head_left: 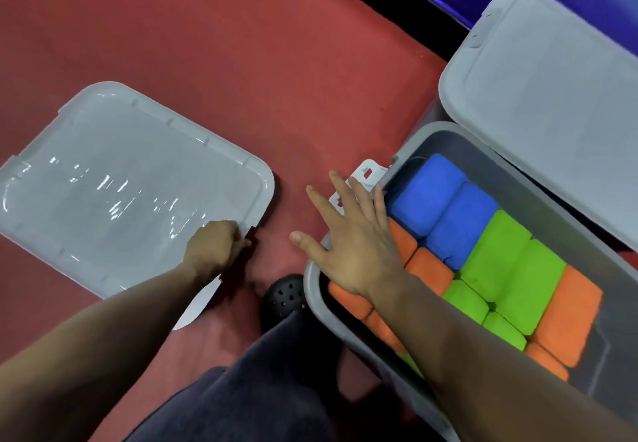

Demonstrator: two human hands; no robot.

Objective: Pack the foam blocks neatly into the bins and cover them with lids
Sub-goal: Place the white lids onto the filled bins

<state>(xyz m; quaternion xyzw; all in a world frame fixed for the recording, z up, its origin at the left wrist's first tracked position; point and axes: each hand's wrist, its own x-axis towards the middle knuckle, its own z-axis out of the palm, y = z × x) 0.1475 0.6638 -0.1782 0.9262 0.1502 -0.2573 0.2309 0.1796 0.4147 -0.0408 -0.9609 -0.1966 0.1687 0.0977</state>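
Observation:
A grey lid [114, 179] lies flat on the red floor at the left. My left hand [215, 243] grips its near right edge with curled fingers. An open grey bin [459, 137] at the right holds blue foam blocks [445, 206], green foam blocks [507, 265] and orange foam blocks [569, 317] packed side by side. My right hand [352, 234] hovers with spread fingers over the bin's left rim and holds nothing. My forearm hides part of the orange blocks.
A second grey bin with its lid on [552, 96] stands behind the open bin at the upper right. A white latch piece [367, 174] sticks out at the open bin's left end. My dark trouser leg [241, 390] and black shoe [284, 295] are at the bottom centre.

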